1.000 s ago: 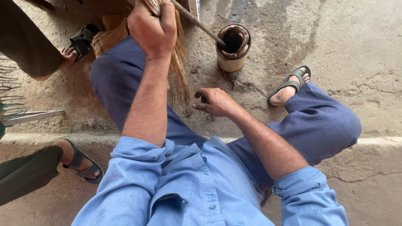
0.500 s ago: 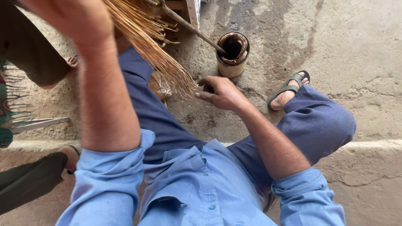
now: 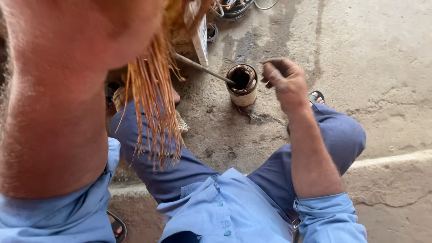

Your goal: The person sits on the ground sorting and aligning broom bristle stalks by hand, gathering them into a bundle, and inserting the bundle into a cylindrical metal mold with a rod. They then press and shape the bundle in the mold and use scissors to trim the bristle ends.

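Right hand [image 3: 285, 81], fingers loosely curled and empty, hovers beside the round dark-stained tin [image 3: 242, 84] on rough open concrete floor [image 3: 382, 67]; left hand's fingers hidden, grip untellable, above straw-coloured fibre bundle [image 3: 155, 103].

We see a pale blue shirt [image 3: 234, 211], dark blue trousers [image 3: 333, 139], straw-orange fibres [image 3: 155, 103], a cream tin [image 3: 243, 85] stained dark brown inside, and grey blotched concrete [image 3: 382, 67].

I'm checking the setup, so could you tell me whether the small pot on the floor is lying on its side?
No, the small pot stands upright on the concrete floor, its dark open mouth facing up with a stick in it.
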The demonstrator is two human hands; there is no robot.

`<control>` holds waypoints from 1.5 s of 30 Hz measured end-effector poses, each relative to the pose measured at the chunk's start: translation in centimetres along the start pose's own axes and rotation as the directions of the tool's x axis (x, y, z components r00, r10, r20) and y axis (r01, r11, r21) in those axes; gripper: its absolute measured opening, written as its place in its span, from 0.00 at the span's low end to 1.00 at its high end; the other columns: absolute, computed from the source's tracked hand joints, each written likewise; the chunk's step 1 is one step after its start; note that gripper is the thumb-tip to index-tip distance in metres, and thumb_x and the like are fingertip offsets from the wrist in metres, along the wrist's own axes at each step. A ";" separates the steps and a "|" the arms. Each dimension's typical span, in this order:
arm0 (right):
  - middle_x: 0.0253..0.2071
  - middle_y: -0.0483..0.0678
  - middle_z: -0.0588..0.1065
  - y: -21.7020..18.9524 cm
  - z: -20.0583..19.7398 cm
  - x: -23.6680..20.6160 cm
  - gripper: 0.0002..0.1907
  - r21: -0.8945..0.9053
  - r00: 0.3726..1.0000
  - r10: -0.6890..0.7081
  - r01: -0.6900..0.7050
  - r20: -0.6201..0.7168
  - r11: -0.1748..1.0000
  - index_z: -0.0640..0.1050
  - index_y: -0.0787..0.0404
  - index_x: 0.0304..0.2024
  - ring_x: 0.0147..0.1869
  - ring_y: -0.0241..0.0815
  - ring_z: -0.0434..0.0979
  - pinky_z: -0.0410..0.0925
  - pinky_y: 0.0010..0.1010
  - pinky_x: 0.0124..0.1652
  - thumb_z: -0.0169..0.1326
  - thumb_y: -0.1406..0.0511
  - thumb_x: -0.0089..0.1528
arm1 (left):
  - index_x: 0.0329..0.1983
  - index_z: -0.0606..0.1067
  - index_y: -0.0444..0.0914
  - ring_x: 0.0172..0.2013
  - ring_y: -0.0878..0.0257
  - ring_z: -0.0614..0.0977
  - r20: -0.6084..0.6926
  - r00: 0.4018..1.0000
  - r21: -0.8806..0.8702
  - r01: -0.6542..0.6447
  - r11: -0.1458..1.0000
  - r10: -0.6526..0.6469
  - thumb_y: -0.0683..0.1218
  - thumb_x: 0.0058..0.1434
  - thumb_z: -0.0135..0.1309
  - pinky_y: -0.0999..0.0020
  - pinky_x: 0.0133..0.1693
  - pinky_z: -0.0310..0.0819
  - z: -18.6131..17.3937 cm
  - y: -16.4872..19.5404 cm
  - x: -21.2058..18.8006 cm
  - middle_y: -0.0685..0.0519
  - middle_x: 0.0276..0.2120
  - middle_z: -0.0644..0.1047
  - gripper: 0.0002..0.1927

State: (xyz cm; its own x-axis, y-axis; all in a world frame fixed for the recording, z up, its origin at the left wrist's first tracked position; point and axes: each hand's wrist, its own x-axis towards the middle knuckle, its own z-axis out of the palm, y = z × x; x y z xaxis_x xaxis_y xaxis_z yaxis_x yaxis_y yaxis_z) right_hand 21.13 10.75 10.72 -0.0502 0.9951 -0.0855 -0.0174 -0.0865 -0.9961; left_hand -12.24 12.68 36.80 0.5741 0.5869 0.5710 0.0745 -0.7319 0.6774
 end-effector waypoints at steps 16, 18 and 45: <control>0.26 0.46 0.71 -1.2 -17.9 -4.5 0.16 -0.022 0.646 -0.255 0.345 -0.720 0.938 0.72 0.56 0.33 0.24 0.34 0.69 0.66 0.28 0.22 0.61 0.58 0.72 | 0.55 0.76 0.33 0.40 0.70 0.82 0.149 0.946 -0.343 0.323 0.882 -0.288 0.39 0.68 0.50 0.72 0.44 0.83 18.3 -10.2 3.4 0.55 0.40 0.81 0.14; 0.32 0.46 0.76 -2.7 -16.8 -5.0 0.14 -0.216 0.807 -0.142 0.018 -0.574 0.976 0.77 0.56 0.40 0.30 0.32 0.75 0.71 0.26 0.27 0.62 0.55 0.71 | 0.55 0.76 0.33 0.41 0.71 0.82 0.114 0.929 -0.325 0.370 0.870 -0.352 0.39 0.65 0.49 0.71 0.45 0.82 19.3 -11.0 2.6 0.55 0.39 0.81 0.16; 0.78 0.49 0.59 -0.9 -11.0 -5.3 0.60 -0.339 0.790 -0.569 0.483 -0.228 0.807 0.56 0.54 0.79 0.83 0.43 0.55 0.52 0.37 0.79 0.63 0.33 0.57 | 0.52 0.80 0.31 0.34 0.69 0.79 0.208 0.876 -0.293 0.481 0.826 -0.436 0.42 0.65 0.52 0.72 0.37 0.78 19.8 -10.4 2.6 0.52 0.34 0.81 0.15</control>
State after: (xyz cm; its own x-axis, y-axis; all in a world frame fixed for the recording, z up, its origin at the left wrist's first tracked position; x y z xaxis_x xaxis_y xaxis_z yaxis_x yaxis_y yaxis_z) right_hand 32.42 6.11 11.84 0.1979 0.8467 0.4938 0.3002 0.4272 -0.8529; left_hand 4.65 14.91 22.07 0.6398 0.7609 0.1084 0.0986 -0.2210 0.9703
